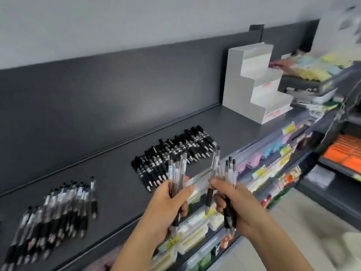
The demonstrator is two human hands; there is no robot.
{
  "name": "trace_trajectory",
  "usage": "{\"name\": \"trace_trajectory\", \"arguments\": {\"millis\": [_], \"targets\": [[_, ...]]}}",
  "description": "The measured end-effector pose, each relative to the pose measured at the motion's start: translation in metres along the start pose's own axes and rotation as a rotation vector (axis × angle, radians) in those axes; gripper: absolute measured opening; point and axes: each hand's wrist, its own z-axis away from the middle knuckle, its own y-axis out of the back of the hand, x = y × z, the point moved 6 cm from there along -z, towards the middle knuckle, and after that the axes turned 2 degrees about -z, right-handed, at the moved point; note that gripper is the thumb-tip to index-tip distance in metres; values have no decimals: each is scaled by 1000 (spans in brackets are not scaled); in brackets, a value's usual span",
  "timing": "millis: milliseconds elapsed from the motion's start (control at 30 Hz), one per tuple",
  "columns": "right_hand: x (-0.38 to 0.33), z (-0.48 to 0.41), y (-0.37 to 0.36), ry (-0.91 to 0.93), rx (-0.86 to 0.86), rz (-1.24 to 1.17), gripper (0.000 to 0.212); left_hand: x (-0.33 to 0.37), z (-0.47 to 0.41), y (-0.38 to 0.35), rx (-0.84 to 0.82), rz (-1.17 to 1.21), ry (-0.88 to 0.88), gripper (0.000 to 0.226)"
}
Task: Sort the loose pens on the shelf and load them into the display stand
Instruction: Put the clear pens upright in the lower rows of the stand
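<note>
Head view looks down on both hands, raised in front of the shelf's (121,182) front edge. The left hand (166,210) is clenched round a fistful of pens (176,173), fingers curled tight over the dark rubber grips, the clear plastic barrels fanning upward out of the fist. The right hand (242,210) grasps a second bunch of pens (228,171) the same way, thumb laid across the barrels, black caps at the top and points poking out below the palm. One pen in that bunch hangs looser, nearer the fingertips. The two bunches are close together but not touching.

On the flat, matt grey shelf lie two groups. A tidy row of black pens (173,153), glossy with silver bands, sits side by side just beyond the hands. Well to the left, a looser spread of clear-barrelled pens (54,212) with black grips lies blurred.

At the far right of the shelf, against the dark back panel (97,90), stands the display stand (252,79): white, boxy, stepped like a short stair. Lower shelves (273,169) below hold pastel packets.
</note>
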Motion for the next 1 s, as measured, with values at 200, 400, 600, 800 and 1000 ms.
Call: {"name": "trace_trajectory", "arguments": {"millis": [200, 400, 600, 800, 1000], "targets": [[-36, 15, 115, 50, 97, 28, 16, 13, -24, -138, -127, -87, -71, 20], [-71, 26, 198, 131, 158, 39, 17, 29, -33, -233, -198, -149, -94, 15], [-106, 10, 251, 167, 222, 36, 19, 51, -63, -286, -248, -199, -121, 17], [-148, -44, 294, 204, 242, 70, 22, 75, -119, -322, -277, -225, -173, 16], [-203, -112, 315, 210, 240, 103, 23, 115, -199, -342, -277, -205, -229, 22]]}}
